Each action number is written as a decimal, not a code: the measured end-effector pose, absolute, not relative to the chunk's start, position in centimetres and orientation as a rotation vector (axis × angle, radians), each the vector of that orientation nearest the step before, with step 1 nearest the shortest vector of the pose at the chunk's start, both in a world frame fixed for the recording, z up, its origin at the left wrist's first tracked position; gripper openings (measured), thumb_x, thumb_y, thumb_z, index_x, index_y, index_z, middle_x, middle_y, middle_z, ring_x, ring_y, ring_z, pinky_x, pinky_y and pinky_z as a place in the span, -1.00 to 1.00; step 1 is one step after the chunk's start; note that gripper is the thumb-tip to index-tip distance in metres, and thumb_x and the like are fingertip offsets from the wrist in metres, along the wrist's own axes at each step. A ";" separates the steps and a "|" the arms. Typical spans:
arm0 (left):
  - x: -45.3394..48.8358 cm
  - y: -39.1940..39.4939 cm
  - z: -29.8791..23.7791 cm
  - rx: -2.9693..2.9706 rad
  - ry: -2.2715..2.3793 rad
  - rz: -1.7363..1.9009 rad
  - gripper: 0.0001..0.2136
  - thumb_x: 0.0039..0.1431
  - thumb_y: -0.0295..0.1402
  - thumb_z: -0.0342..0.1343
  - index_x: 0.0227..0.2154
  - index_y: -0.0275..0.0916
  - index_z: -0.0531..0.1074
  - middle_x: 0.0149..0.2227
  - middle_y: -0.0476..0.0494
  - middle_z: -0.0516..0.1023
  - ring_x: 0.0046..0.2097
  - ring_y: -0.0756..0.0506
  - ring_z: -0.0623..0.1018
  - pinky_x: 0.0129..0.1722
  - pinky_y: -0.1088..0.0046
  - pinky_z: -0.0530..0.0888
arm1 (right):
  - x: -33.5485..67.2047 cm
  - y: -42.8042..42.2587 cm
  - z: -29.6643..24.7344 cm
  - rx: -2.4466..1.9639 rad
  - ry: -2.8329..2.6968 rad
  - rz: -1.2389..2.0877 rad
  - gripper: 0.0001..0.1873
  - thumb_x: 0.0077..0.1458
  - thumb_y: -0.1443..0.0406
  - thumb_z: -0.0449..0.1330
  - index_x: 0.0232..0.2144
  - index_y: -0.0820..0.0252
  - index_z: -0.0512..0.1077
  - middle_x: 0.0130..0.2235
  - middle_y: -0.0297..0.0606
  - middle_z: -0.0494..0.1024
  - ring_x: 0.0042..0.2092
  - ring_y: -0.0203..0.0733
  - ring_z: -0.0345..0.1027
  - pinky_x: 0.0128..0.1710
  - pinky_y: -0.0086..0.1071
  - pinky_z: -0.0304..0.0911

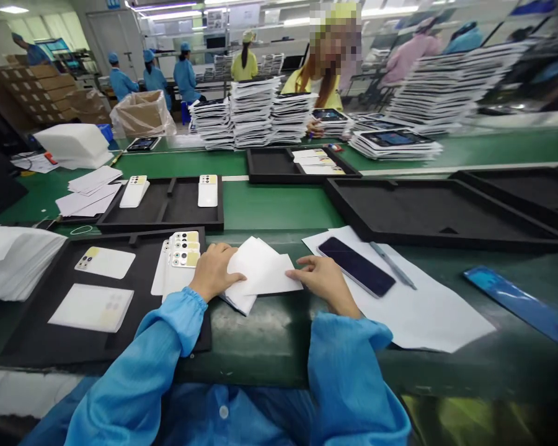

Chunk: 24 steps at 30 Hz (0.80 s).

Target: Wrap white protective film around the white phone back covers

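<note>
My left hand (212, 269) is closed on the left edge of a white sleeve (260, 271) that lies on the green table. At the sleeve's right corner my right hand (324, 282) pinches it with fingers together. Just left of my left hand a stack of white phone back covers (179, 263) rests in a black tray (51, 322). A dark phone (356, 265) lies screen up on white paper (428, 310) to the right of my right hand, with a grey pen (393, 265) beside it.
Two more black trays with white covers (162, 204) sit behind, and an empty black tray (441, 214) lies at right. White sleeves are piled at far left (9, 260). A blue strip (521, 306) lies at right. A person sits across behind stacked boxes (253, 111).
</note>
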<state>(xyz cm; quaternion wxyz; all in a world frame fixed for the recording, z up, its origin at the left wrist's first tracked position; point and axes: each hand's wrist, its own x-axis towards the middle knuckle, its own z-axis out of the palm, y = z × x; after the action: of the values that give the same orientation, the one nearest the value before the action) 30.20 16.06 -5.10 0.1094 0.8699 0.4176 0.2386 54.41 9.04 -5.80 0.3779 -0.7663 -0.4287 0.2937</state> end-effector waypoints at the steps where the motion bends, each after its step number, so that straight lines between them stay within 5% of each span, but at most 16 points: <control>1: 30.1 16.3 -5.3 2.537 1.197 0.784 -0.54 -0.10 -0.19 0.36 -0.11 -0.23 0.49 -0.10 -0.22 0.51 -0.08 -0.22 0.48 -0.08 0.21 0.47 | 54.4 8.9 -5.6 -1.881 -1.041 0.796 -0.64 -0.40 0.18 0.39 -0.47 0.25 0.48 -0.63 -0.33 0.43 -0.54 -0.19 0.28 -0.50 -0.33 0.13; 8: 28.9 17.0 -4.5 2.084 0.976 1.166 -0.63 0.07 -0.08 0.21 -0.16 -0.23 0.54 -0.07 -0.26 0.56 -0.02 -0.19 0.51 -0.01 0.24 0.43 | 53.7 7.8 -3.2 -1.365 -0.973 1.104 -0.56 -0.41 0.02 0.47 -0.60 0.23 0.48 -0.57 -0.32 0.44 -0.52 -0.32 0.23 -0.52 -0.43 0.14; 13: 28.0 16.6 -2.6 1.555 0.838 0.768 -0.40 0.08 0.18 0.01 -0.32 -0.34 0.58 -0.36 -0.25 0.59 -0.37 -0.08 0.53 -0.45 0.48 0.39 | 52.3 8.0 -2.6 -1.246 -0.960 1.200 -0.55 -0.41 0.01 0.48 -0.64 0.20 0.43 -0.61 -0.36 0.39 -0.56 -0.35 0.17 -0.57 -0.45 0.11; 18: 26.2 17.0 -1.9 1.479 0.784 0.514 -0.62 -0.10 -0.03 0.31 -0.49 -0.31 0.56 -0.52 -0.12 0.54 -0.50 0.00 0.45 -0.53 0.56 0.32 | 51.1 8.8 -2.5 -1.222 -1.028 1.183 -0.53 -0.43 0.01 0.48 -0.68 0.21 0.38 -0.63 -0.38 0.37 -0.55 -0.37 0.16 -0.56 -0.47 0.09; 24: 24.7 17.4 -1.5 1.398 0.689 0.426 -0.52 -0.09 0.05 0.28 -0.34 -0.34 0.58 -0.50 -0.12 0.53 -0.53 0.06 0.41 -0.56 0.61 0.28 | 48.5 10.2 -0.5 -1.147 -1.138 1.364 -0.51 -0.47 0.08 0.51 -0.72 0.24 0.33 -0.64 -0.38 0.38 -0.58 -0.39 0.17 -0.59 -0.50 0.05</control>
<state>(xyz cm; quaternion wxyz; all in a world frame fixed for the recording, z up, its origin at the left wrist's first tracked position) 24.68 17.44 -1.53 0.6909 0.6254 0.3084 0.1906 48.52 10.25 -0.52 0.4913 -0.4725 -0.4688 0.5618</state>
